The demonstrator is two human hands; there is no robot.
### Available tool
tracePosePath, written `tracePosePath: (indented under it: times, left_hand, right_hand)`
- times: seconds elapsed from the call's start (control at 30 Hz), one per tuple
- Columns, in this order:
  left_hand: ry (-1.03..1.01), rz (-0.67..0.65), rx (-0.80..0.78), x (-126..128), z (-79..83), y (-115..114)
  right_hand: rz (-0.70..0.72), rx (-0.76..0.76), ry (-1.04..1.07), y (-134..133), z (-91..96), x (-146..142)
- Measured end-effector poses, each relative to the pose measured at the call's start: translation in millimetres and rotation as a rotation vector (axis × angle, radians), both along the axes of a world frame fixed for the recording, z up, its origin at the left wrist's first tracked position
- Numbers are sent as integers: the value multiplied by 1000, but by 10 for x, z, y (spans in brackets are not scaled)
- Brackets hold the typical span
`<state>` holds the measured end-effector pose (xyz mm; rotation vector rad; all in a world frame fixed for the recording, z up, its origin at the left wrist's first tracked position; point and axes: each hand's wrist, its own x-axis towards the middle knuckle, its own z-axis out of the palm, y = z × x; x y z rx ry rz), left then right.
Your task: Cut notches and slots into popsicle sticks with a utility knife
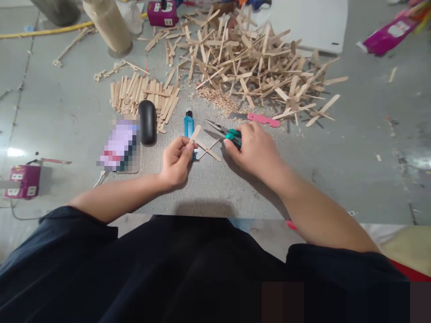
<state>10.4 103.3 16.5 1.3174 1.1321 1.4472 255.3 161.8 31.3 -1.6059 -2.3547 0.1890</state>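
Note:
My left hand (177, 161) is closed in a pinch on a flat wooden craft stick (195, 133), held tilted above the grey mat (215, 193). Just right of it lies a small cross of sticks (209, 150). My right hand (254, 150) is wrapped around the teal handles of needle-nose pliers (224, 131), whose thin jaws point left toward the stick. A blue lighter (188, 124) lies behind my left hand, partly hidden by it.
A large heap of stick crosses (256, 63) fills the back middle, with wood shavings (215, 98) in front. A stack of plain sticks (141, 92), a black oval object (147, 122), a blurred phone (119, 148), a pink-handled knife (261, 119), a beige bottle (107, 24) and purple boxes (23, 179) surround the mat.

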Motion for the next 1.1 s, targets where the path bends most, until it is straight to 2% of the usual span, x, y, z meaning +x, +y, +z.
tracePosePath:
  times: [0.13,0.33,0.6,0.77,1.1]
  left_hand:
    - [-79,19,-67,50,-6,46]
    - [-113,-7,-106,19,37,55]
    - [166,-38,-59,-83,89,-6]
    - [191,-62,-114,-102,68,-9]
    - [12,-53,-144,-31,-34,96]
  right_hand:
    - [118,-69,242,-99,81,36]
    - [235,-179,404,-237,210,-5]
    - [328,-301,433,-209,273,5]
    - [330,-365,484,-191,240,15]
    - [280,-332,473,-122,139,-45]
